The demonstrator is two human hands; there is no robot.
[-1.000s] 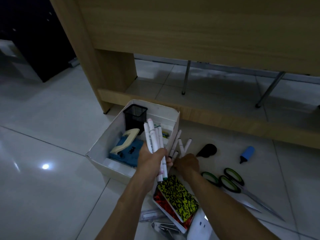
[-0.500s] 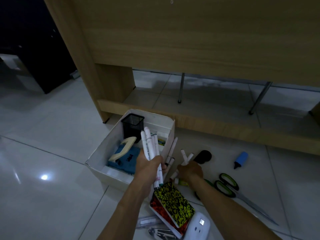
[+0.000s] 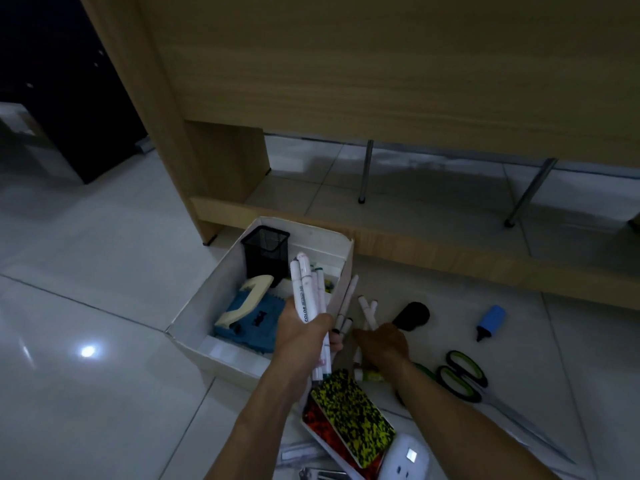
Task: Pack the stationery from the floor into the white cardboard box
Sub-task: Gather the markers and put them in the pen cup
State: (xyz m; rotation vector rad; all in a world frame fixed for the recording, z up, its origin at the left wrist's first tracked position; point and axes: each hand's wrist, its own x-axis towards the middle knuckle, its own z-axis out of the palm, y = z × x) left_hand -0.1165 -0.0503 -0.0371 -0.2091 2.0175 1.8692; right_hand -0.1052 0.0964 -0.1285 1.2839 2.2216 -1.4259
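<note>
While bare tile lies open to the left, our white cardboard box (image 3: 221,292) sits by the desk (image 3: 381,81) foot; left hand (image 3: 300,336) grips markers (image 3: 306,292) over its right rim, right hand (image 3: 382,342) apparently pinches two more (image 3: 367,310) on the floor (image 3: 86,271).

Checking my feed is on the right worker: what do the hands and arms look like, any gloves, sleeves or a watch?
Both arms are bare from the frame's lower edge to the wrist, with no sleeves in view. The left hand and right hand wear no gloves. No watch, band or ring shows, though the light is dim and the fingers are partly hidden.
</note>
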